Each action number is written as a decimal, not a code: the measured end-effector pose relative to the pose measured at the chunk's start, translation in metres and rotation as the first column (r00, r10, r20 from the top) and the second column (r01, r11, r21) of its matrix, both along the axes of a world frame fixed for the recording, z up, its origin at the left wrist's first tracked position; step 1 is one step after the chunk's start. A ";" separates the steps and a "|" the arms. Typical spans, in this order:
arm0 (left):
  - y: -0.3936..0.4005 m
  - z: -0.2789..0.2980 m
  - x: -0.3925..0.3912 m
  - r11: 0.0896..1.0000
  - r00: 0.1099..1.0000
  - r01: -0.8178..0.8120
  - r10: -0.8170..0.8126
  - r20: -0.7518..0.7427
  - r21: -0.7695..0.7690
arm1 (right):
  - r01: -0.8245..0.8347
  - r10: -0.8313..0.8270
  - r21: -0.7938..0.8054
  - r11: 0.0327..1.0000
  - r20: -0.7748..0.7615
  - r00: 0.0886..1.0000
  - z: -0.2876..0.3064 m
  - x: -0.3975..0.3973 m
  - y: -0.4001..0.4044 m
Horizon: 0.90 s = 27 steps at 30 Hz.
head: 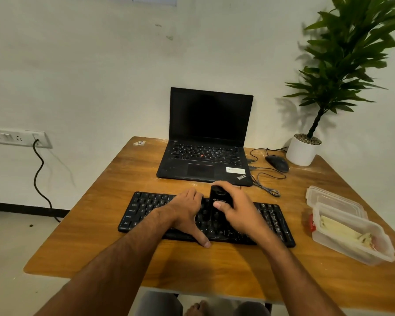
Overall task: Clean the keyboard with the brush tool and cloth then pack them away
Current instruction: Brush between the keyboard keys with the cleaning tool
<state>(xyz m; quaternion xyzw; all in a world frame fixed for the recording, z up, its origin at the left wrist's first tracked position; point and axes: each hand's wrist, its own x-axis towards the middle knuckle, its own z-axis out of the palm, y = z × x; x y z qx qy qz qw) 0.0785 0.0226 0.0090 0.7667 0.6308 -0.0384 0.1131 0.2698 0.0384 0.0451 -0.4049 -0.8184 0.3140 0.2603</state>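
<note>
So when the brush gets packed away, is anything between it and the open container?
Nothing visible. The right hand holds the brush over the keyboard, and only bare table lies between the keyboard's right end and the container. Its lid lies behind it, so the top is open.

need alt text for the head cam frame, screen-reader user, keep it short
A person's right hand holds a black brush tool upright on a black keyboard while the left hand rests flat on the keys, steadying it on a wooden table. Behind sit an open ThinkPad laptop, a mouse and a potted plant; a clear plastic container is at right.
</note>
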 end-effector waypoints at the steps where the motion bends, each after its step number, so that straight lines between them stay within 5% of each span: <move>1: -0.001 0.000 0.000 1.000 1.000 -0.006 0.006 0.005 -0.003 | 0.005 -0.005 -0.011 1.000 0.033 0.999 0.001 0.005 0.003; 6: -0.001 0.000 0.001 1.000 1.000 -0.012 0.013 0.017 -0.011 | 0.038 -0.030 -0.070 0.997 0.120 0.992 0.006 0.027 0.017; 15: -0.002 0.002 0.001 1.000 1.000 -0.019 0.019 0.019 -0.013 | 0.000 -0.005 -0.032 0.999 -0.150 0.989 -0.015 0.007 -0.007; 21: 0.001 -0.001 0.001 0.999 1.000 -0.023 0.024 0.006 -0.030 | 0.022 -0.022 -0.028 0.999 0.004 1.000 -0.005 0.039 0.004; 27: 0.002 -0.001 0.000 0.999 1.000 -0.022 0.022 -0.005 -0.031 | 0.042 -0.034 0.072 0.997 -0.099 0.995 -0.018 0.025 -0.008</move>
